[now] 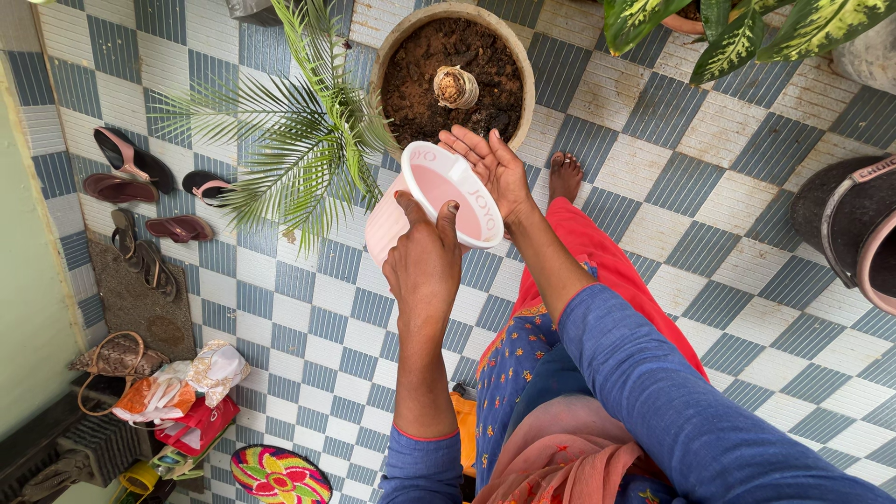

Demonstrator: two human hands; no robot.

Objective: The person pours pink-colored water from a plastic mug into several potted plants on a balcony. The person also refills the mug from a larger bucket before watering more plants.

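Observation:
My left hand (pixel 422 266) grips a pink plastic mug (pixel 439 191) by its near rim, thumb inside the mouth, and the mug is tilted toward the far side. My right hand (pixel 492 166) is open, palm up, with its fingers against the far rim of the mug. Just beyond both hands stands a round clay pot (pixel 392 47) filled with dark soil, with a cut pale stump (pixel 455 87) at its centre. A small palm plant (pixel 303 131) spreads its fronds to the left of the pot.
The floor (pixel 672 168) is blue and white checked tile. Several sandals (pixel 131 177) lie at the left wall, with bags (pixel 177 392) and a colourful round mat (pixel 280 476) below. A leafy plant (pixel 747 28) stands at top right, a dark bucket (pixel 845 224) at right. My bare foot (pixel 565 175) is near the pot.

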